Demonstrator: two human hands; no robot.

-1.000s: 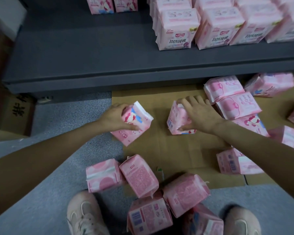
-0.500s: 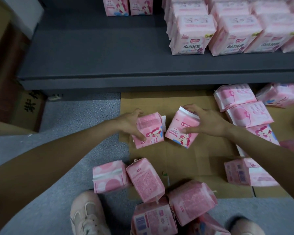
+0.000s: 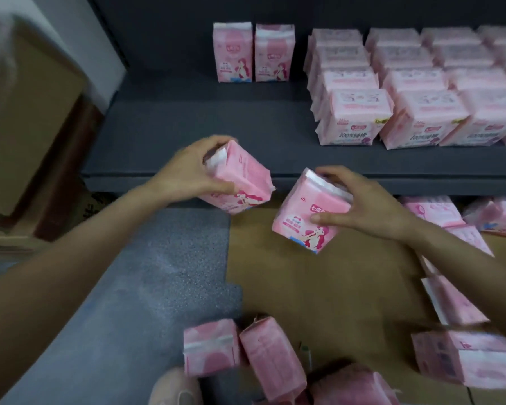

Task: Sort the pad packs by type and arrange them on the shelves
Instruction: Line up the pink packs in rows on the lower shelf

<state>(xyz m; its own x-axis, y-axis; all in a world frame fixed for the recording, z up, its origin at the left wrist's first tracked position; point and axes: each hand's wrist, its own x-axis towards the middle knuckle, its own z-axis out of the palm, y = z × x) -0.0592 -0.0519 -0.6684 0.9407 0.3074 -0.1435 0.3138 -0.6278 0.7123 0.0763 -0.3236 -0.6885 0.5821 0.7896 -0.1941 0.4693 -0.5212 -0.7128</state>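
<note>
Both arms reach forward, the left hand [image 3: 192,168] and right hand [image 3: 362,204] each with fingers curled in a grip.

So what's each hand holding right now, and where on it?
Each holds one pink pad pack. The left hand grips its pack round the top end; the right hand grips its pack at the upper right side.
</note>
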